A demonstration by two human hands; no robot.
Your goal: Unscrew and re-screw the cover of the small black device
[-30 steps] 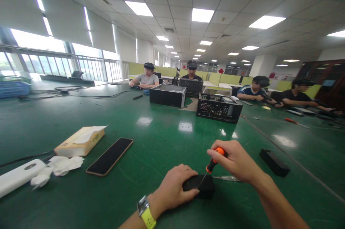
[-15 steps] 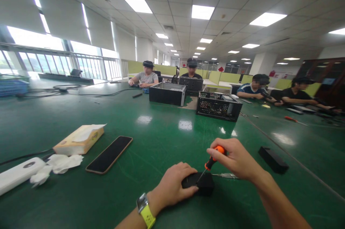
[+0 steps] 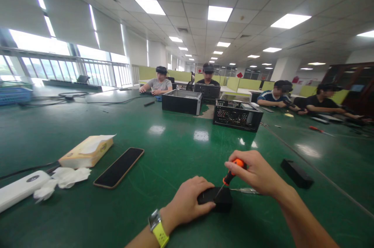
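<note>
A small black box-shaped part lies on the green table, its kind not clear to me. My left hand, with a yellow-strapped watch at the wrist, grips this part from its left side, thumb in front and fingers behind. Pinched in my right hand is a screwdriver with an orange and black handle. Its thin shaft slants down to the left, and the tip meets the top of the black part near my left thumb. A clear-handled slim tool lies just behind the part, partly below my right hand.
Another black block lies to the right. On the left are a phone, a tissue pack, crumpled tissues and a white device. Two open computer cases stand farther back. Several people sit around the table.
Almost nothing differs. Both hands, the screwdriver and the black part keep their places; the whole view has shifted very slightly.
</note>
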